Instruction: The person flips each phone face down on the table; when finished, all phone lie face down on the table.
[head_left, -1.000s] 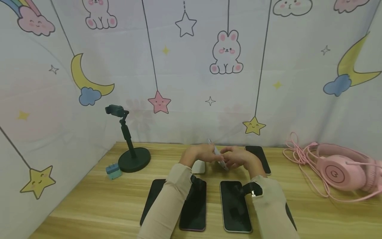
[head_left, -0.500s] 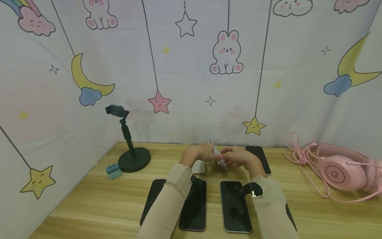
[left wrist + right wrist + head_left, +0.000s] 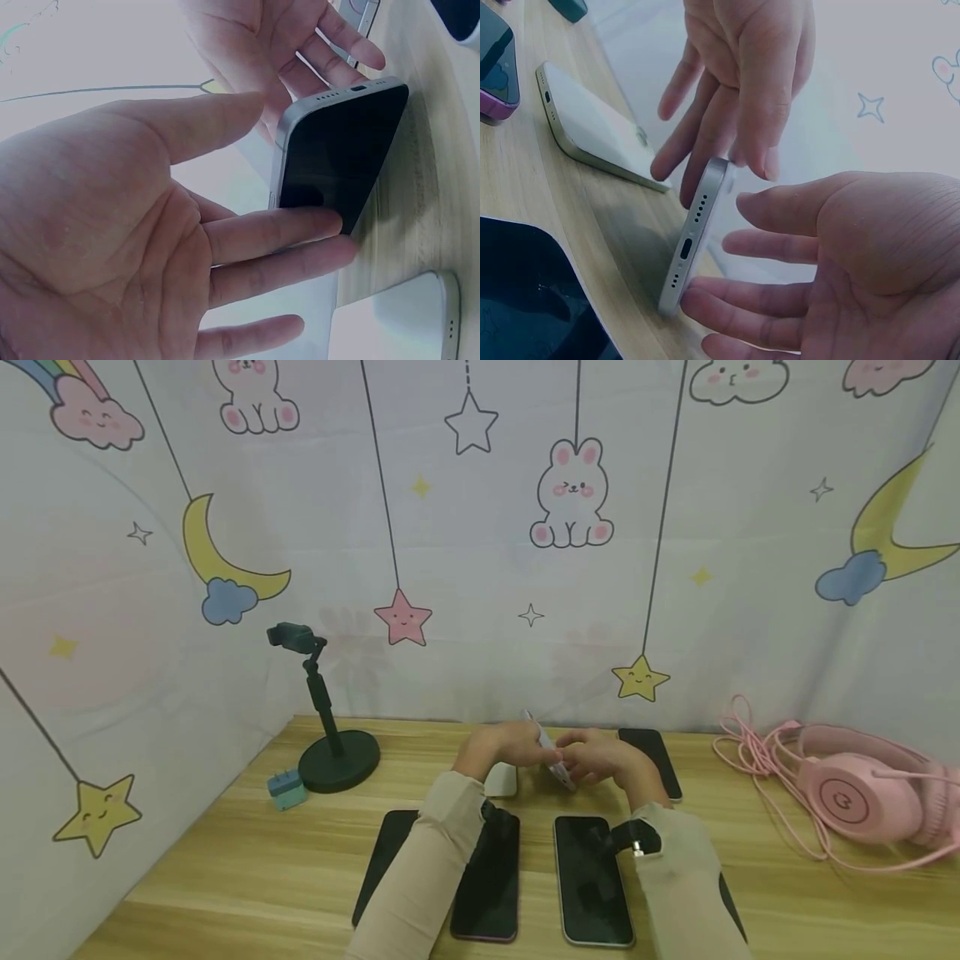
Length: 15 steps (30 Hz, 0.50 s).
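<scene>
A silver-edged smartphone [image 3: 556, 758] stands tilted on its long edge between both hands, above the back of the table. My left hand [image 3: 513, 743] holds it near one end, with fingers on the dark screen and the thumb by the back. The left wrist view shows that phone's screen [image 3: 337, 154] and two left fingertips on it. My right hand [image 3: 600, 755] is at the other side; in the right wrist view its relaxed fingertips touch the back near the lower edge, and its thumb is apart. A pale phone [image 3: 592, 124] lies face down beside the left hand.
Several phones lie in front, including one purple-edged [image 3: 491, 902] and one silver-edged [image 3: 594, 889], partly under the forearms. Another dark phone [image 3: 658, 764] lies behind the right wrist. A black stand [image 3: 337, 760] and blue-green block [image 3: 287, 789] are left; pink headphones [image 3: 862, 793] are right.
The head view has shifted very slightly. Both hands and the smartphone keep nearly the same position.
</scene>
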Motion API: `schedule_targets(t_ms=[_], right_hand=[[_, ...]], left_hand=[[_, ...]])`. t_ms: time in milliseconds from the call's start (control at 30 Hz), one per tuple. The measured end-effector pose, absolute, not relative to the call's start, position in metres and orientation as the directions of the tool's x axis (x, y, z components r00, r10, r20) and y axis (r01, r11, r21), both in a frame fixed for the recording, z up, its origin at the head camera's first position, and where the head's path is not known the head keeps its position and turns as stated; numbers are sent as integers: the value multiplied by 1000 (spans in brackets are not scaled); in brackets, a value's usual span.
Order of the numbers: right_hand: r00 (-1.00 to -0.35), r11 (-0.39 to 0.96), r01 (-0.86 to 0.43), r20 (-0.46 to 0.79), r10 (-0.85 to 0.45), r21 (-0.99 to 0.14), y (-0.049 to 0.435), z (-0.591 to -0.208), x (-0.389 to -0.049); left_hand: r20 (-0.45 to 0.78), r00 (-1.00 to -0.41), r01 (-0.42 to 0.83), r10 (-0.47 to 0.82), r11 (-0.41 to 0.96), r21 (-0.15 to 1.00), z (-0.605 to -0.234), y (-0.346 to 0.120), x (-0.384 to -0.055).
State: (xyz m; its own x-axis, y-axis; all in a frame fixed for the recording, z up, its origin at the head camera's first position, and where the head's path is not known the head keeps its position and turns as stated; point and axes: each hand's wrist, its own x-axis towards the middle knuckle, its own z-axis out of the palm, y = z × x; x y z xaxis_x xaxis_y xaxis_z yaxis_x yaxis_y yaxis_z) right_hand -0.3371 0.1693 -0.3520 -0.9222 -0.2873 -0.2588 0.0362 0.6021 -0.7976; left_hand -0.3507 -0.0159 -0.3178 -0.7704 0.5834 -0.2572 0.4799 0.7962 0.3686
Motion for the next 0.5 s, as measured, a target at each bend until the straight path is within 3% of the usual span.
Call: schedule_targets(t_ms=[300,500], right_hand=[[-914,595,30,-263,-309,-803,170,-353,-336],[-925,626,25,-255,-281,-780,171,-351,-336]], left_hand=[[-256,-796,488,548,832,264,-317,-16,-348],[-275,-798,476,537,840,261,-322,-16,-349]])
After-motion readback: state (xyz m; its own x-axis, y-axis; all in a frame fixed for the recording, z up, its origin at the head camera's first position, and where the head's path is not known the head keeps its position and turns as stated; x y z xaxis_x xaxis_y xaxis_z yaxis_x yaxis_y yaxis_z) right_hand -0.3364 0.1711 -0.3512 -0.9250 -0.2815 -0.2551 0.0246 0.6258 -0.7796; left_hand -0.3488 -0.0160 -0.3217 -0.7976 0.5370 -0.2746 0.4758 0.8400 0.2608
